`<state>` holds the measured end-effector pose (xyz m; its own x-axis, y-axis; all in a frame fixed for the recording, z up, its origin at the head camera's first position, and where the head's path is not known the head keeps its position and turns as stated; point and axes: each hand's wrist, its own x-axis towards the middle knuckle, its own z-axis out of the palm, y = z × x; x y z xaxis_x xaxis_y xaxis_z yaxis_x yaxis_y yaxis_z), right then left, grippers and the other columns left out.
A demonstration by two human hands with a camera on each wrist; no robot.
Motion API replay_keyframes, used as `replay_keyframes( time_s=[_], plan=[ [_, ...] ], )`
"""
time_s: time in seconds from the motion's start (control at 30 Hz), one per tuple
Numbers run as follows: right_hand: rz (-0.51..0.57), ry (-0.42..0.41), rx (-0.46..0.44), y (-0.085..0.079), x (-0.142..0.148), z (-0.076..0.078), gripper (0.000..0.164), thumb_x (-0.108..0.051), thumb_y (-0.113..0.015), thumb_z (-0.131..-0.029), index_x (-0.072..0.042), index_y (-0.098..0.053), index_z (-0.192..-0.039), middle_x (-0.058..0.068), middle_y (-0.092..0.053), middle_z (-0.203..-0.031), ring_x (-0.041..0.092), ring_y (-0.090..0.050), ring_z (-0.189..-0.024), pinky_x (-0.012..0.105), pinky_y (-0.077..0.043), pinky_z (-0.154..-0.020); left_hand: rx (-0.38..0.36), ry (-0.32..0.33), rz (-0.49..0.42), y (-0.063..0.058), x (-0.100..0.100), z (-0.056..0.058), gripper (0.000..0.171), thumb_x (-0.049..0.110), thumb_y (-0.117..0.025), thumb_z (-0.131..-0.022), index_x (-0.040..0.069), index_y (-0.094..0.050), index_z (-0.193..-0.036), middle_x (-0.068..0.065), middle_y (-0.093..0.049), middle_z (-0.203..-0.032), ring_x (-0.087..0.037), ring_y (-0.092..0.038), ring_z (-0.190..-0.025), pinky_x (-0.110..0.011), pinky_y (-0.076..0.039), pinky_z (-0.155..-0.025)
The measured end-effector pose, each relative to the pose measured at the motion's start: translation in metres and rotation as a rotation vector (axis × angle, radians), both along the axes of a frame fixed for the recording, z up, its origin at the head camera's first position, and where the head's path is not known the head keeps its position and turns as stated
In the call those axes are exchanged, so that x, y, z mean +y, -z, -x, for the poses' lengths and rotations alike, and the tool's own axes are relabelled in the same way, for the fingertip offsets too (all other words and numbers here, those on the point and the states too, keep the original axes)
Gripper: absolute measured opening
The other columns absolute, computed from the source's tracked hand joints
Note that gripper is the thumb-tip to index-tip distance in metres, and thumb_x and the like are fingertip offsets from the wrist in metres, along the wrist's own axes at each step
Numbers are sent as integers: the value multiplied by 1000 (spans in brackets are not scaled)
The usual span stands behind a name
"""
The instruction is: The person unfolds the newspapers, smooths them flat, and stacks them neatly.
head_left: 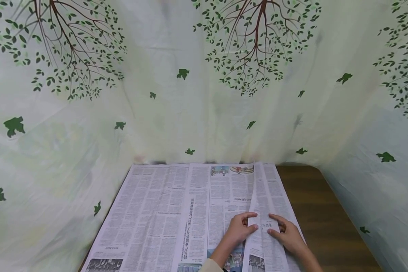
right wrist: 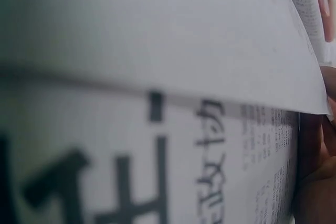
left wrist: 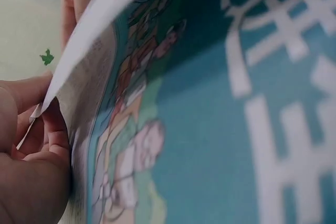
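A large newspaper (head_left: 149, 211) lies spread over the table, with a long strip of it (head_left: 263, 196) lifted and folded over near its right side. At the strip's left edge, my left hand (head_left: 239, 228) pinches the paper between thumb and fingers. Opposite it, my right hand (head_left: 287, 234) pinches the strip's right side. The left wrist view has the left hand (left wrist: 34, 135) close up, beside a blue printed page (left wrist: 210, 129) with drawn figures. In the right wrist view, a raised sheet (right wrist: 157, 30) partly covers the right hand's fingers (right wrist: 310, 145) at its edge.
Bare brown wood of the table (head_left: 323, 215) shows to the right of the newspaper. A pale cloth curtain (head_left: 217, 124) printed with trees and green leaves hangs behind the table and along both sides.
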<state>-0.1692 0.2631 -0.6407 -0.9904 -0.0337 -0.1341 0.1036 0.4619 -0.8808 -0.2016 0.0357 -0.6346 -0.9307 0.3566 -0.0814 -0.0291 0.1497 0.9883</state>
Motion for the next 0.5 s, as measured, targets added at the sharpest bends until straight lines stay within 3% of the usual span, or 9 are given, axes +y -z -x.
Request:
replay_keyframes(
  time_s=[0.17, 0.33, 0.5],
  plan=[
    [-24, 36, -7, -3, -3, -1, 66, -17, -83, -86, -10, -57, -146, 8, -75, -89, 14, -64, -65, 28, -52, -57, -17, 24, 33, -5, -13, -1, 51, 11, -83, -85, 14, -69, -134, -3, -77, -81, -8, -70, -67, -22, -54, -58],
    [-102, 73, 32, -10, -6, -3, 63, -13, -85, -83, -13, -62, -142, 10, -76, -96, 11, -66, -71, 26, -52, -60, 50, 29, 127, -9, -29, 0, 53, 15, -85, -84, 17, -70, -134, 5, -62, -64, -5, -55, -53, -20, -45, -49],
    [-175, 95, 43, -12, -7, -4, 62, -13, -86, -82, -16, -64, -141, 7, -77, -94, 9, -65, -73, 24, -50, -62, 122, 30, 191, -9, -43, 1, 54, 18, -86, -83, 17, -69, -135, 10, -52, -60, -3, -45, -50, -19, -38, -47]
  ],
)
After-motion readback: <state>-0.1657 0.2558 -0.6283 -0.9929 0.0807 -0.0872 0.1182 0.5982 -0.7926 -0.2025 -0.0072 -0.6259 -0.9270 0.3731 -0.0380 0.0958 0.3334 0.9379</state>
